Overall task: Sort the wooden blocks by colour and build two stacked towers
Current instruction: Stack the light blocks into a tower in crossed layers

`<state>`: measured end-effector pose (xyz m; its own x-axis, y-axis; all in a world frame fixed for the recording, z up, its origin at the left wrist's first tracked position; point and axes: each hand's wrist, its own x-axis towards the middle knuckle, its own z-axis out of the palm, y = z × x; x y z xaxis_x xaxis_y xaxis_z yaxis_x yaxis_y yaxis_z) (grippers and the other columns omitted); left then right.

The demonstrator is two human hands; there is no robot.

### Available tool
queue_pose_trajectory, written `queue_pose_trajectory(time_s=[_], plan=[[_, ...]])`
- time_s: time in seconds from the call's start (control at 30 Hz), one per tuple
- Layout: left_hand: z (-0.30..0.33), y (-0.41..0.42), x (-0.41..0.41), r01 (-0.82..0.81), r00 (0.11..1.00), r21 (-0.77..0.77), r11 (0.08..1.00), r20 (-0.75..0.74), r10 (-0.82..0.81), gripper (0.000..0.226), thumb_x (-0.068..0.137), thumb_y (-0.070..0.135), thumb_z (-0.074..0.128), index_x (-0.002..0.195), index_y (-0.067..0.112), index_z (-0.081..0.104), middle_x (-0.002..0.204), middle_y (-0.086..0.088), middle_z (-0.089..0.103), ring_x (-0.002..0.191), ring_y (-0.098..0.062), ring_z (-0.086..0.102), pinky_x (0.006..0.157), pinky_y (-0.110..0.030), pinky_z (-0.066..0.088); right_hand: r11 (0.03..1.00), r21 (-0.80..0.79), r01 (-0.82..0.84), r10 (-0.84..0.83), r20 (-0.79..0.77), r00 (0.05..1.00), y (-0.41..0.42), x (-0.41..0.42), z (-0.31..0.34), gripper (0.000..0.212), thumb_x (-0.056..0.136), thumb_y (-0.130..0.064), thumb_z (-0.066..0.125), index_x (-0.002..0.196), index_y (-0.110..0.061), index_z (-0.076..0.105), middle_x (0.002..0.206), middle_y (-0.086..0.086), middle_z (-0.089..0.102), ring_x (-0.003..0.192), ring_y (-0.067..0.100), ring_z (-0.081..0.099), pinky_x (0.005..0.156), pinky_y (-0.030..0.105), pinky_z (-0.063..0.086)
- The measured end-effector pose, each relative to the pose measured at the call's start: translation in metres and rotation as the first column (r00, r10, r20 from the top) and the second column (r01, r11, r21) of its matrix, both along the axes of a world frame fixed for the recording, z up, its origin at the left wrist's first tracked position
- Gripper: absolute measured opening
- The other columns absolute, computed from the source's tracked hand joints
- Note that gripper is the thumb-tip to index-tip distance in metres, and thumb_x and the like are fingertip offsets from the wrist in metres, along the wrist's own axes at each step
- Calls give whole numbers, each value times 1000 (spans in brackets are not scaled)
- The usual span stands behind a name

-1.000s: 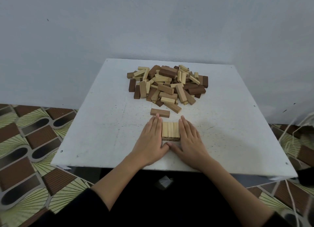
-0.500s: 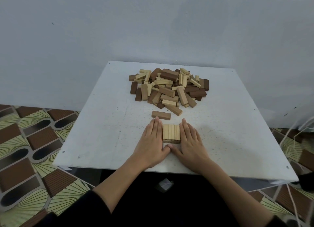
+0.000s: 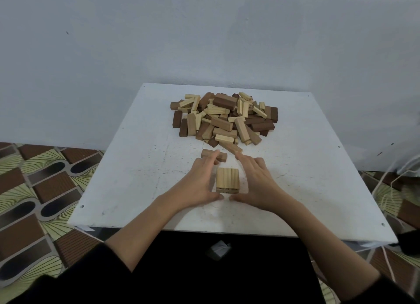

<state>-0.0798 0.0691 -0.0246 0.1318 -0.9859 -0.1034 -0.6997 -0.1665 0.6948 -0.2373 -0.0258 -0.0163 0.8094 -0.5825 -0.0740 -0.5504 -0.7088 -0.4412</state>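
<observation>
Fingers flank three-block pale stack.

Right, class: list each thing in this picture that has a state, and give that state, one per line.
Pale stack: two layers, squared, free-standing.
Pile: unsorted, colours mixed.
Loose block: flat, apart from pile.
Left hand: open, beside stack.
Right hand: open, beside stack.
Table: level.

Low pale-block stack near table's front, mixed light-and-dark pile behind
</observation>
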Motion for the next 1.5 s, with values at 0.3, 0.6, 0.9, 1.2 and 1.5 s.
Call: queue_pose_trajectory(time_s=[0.3,0.6,0.9,1.2,1.5], plan=[[2,-15,3,83,995,-33,996,55,-81,109,72,30,81,151,23,6,132,-6,39,123,-15,40,100,-29,39,1000,-6,-30,30,43,999,-1,9,3,98,72,-44,75,147,-19,17,137,-3,44,124,18,29,99,33,30],[1,-17,4,82,995,-43,996,67,-79,108,72,29,81,150,24,8,130,-6,40,119,-13,43,98,-32,44,998,-46,-31,33,51,998,-4,13,1,98,73,-41,74,148,-21,15,134,-3,48,122,18,31,96,33,29],[1,-17,2,76,995,-37,996,61,-74,106,75,26,79,150,24,4,125,-2,40,112,-11,44,93,-25,43,995,-82,-51,52,11,999,-7,16,-3,92,75,-39,73,146,-23,17,130,-5,49,118,19,34,93,34,30],[-1,-16,1,70,996,-52,996,61,-67,100,77,26,76,150,23,7,124,0,40,114,-11,41,91,-24,41,995,-87,-57,58,3,998,-7,17,-6,85,77,-38,69,145,-24,20,129,-4,48,117,18,35,94,34,30],[-12,-4,-2,14,993,-31,999,120,-10,97,75,27,77,147,17,12,144,-2,24,130,-14,19,103,-26,25,997,-30,70,-70,1,998,5,-3,-13,111,72,-57,69,149,-12,3,152,1,14,138,19,10,114,34,13]])
